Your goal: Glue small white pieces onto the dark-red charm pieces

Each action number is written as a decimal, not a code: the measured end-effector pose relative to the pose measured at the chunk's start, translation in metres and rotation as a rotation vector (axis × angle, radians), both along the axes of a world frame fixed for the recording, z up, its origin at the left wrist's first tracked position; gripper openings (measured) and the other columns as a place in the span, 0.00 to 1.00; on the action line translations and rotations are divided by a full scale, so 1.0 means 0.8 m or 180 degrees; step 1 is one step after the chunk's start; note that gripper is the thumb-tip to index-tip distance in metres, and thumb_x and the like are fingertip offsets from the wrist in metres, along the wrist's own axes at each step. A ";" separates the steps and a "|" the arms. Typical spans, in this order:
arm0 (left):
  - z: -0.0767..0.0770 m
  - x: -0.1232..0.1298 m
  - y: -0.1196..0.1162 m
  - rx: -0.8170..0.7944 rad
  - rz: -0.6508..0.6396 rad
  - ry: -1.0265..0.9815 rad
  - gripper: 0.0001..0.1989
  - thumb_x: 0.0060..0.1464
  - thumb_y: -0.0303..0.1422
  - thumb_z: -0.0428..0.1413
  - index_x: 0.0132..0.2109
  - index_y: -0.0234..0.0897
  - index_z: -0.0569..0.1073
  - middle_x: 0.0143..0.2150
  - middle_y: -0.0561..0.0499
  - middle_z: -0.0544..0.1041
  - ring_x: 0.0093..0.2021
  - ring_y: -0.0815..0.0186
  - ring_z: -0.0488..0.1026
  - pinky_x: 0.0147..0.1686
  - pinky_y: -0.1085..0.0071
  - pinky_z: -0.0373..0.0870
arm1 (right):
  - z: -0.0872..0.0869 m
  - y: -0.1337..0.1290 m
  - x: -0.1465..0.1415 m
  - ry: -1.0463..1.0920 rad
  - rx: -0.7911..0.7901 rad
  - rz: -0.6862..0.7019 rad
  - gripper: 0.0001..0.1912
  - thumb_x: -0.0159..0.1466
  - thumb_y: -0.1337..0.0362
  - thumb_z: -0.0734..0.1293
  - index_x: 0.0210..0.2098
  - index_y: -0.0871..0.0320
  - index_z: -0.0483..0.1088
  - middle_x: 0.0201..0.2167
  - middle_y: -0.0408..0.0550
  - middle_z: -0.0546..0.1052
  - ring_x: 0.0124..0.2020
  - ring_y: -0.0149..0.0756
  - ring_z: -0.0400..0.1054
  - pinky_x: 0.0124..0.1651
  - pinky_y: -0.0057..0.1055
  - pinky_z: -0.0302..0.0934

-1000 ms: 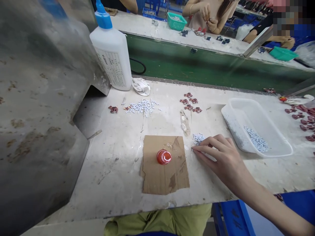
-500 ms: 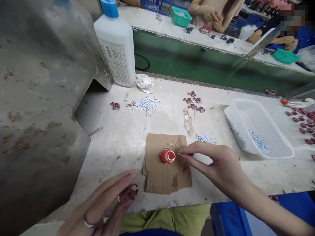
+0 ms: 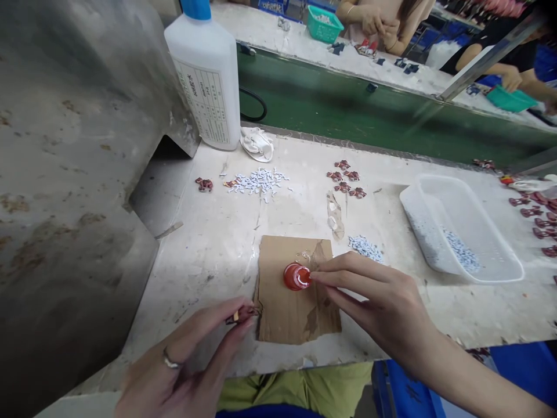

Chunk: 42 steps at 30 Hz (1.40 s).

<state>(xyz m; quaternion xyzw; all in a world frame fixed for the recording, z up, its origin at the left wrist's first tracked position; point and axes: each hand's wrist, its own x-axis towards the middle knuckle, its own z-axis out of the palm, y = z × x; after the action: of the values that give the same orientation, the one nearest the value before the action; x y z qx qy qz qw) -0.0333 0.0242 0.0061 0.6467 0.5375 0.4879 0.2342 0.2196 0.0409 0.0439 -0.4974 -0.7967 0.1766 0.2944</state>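
Note:
Between the thumb and fingers of my left hand point(image 3: 195, 348) is a small brown animal figurine point(image 3: 242, 314) with a yellowish band, held just left of the cardboard point(image 3: 278, 325). My right hand point(image 3: 378, 296) is pinched, its fingertips at the right edge of a small red cup point(image 3: 292, 277) that holds shiny liquid on the cardboard. The tiny pale piece seen in that pinch a moment ago is now mostly hidden by the fingertips and rim. Behind this hand lies a small heap of pale blue-white pieces point(image 3: 365, 248).
A large white bottle point(image 3: 209, 87) stands at the back left beside a metal housing point(image 3: 65, 203). More pale pieces point(image 3: 261, 183) and several brown figurines point(image 3: 343, 175) lie farther back. A translucent tray point(image 3: 491, 249) is at right. Co-workers sit beyond the green divider point(image 3: 313, 93).
My left hand has turned and moved right, bringing the figurine into clearer view near the cardboard. My right fingertips have moved slightly left, onto the red cup's edge.

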 end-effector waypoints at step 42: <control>0.003 0.036 -0.017 0.0008 -0.0670 -0.0074 0.16 0.56 0.19 0.63 0.47 0.44 0.78 0.42 0.62 0.83 0.38 0.76 0.82 0.46 0.89 0.78 | 0.015 -0.048 -0.032 -0.0021 0.0171 0.0574 0.15 0.76 0.73 0.58 0.53 0.69 0.75 0.45 0.59 0.82 0.49 0.36 0.79 0.52 0.23 0.75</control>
<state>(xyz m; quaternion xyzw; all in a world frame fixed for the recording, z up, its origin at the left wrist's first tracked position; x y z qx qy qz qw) -0.0049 0.0105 0.0086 0.6942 0.4633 0.4687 0.2895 0.1944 0.0027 0.0563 -0.4161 -0.8437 0.1794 0.2880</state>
